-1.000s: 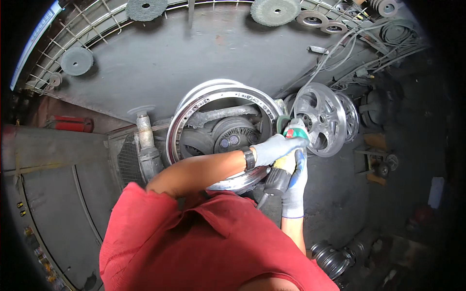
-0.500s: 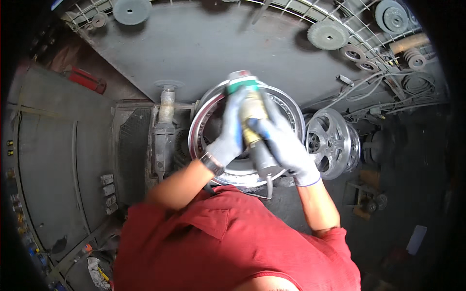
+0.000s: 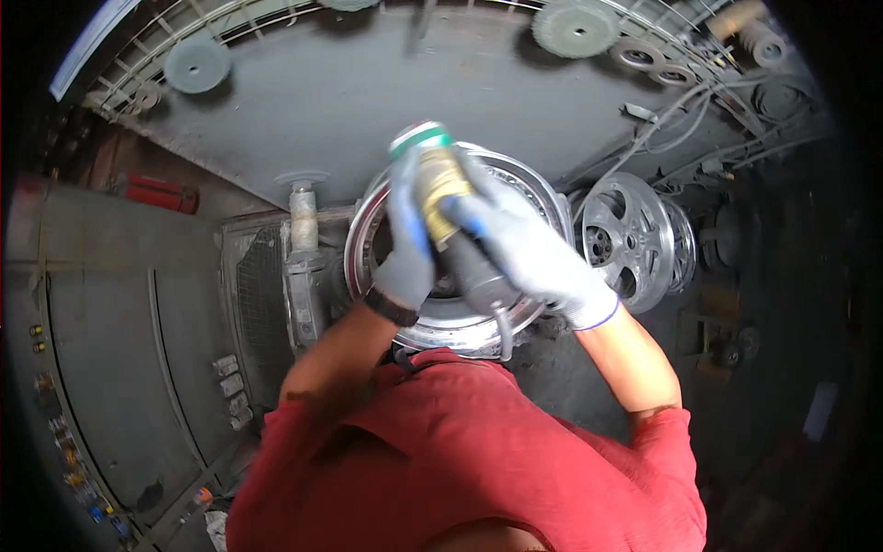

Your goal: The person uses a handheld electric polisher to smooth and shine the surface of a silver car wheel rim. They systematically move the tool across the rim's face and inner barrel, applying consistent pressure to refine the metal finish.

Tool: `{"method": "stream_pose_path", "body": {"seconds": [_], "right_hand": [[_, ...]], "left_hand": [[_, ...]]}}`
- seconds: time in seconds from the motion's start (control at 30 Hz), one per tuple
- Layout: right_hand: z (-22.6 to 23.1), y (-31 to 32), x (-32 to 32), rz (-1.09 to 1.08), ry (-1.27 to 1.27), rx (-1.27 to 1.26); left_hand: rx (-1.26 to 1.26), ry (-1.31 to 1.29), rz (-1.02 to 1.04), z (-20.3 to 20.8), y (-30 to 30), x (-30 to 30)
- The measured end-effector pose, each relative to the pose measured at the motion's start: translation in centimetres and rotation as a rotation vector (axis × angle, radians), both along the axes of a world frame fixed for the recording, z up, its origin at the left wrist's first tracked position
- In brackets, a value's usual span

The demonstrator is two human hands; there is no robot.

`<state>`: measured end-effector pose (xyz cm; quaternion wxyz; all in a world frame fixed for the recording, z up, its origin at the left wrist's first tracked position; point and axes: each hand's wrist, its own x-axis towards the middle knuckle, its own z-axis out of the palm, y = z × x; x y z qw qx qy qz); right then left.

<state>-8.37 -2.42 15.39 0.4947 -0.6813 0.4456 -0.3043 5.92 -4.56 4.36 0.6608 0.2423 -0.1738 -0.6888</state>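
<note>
My left hand [image 3: 411,230], in a grey-and-blue work glove, is wrapped along the left side of a power tool with a green head, a yellow wrapped body and a dark grey rear end [image 3: 443,189]. On its other side my right hand [image 3: 538,247], gloved alike, has its fingers closed round the body. A cord comes off the rear end toward me. The tool is held over a shiny metal wheel rim [image 3: 544,193], whose middle is mostly hidden behind my hands. Whether the tool's tip touches the rim, I cannot tell.
Right of the rim stand a spoked alloy wheel [image 3: 618,241] and another behind it. At left is a machine with a pale cylindrical shaft [image 3: 303,221]. Round grey discs [image 3: 575,28] hang on a wire rack along the far wall. Loose cables [image 3: 676,129] run at the right.
Both hands and the tool have shifted left and slightly farther away, still over the rim. The whole view has turned a little; the hanging discs now sit higher and farther left.
</note>
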Motion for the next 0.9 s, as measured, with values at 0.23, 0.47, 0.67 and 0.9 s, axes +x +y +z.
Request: {"method": "stream_pose_path", "body": {"seconds": [0.23, 0.47, 0.67, 0.9], "right_hand": [[-2.0, 6.6, -9.6, -0.582, -0.747, 0.467], [-7.8, 13.1, -9.2, -0.997, -1.247, 0.447], [-6.6, 11.0, -5.9, -0.849, -0.997, 0.392], [-8.5, 5.8, -1.8, -0.187, -0.049, -0.123]], "left_hand": [[0.320, 0.024, -0.952, 1.3, -3.2, -14.3], [0.214, -0.368, -1.490, -1.4, 0.8, -18.5], [0.269, -0.288, -1.230, -1.4, -0.8, -14.8], [0.039, -0.215, -0.233, -3.9, 3.5, -1.5]]}}
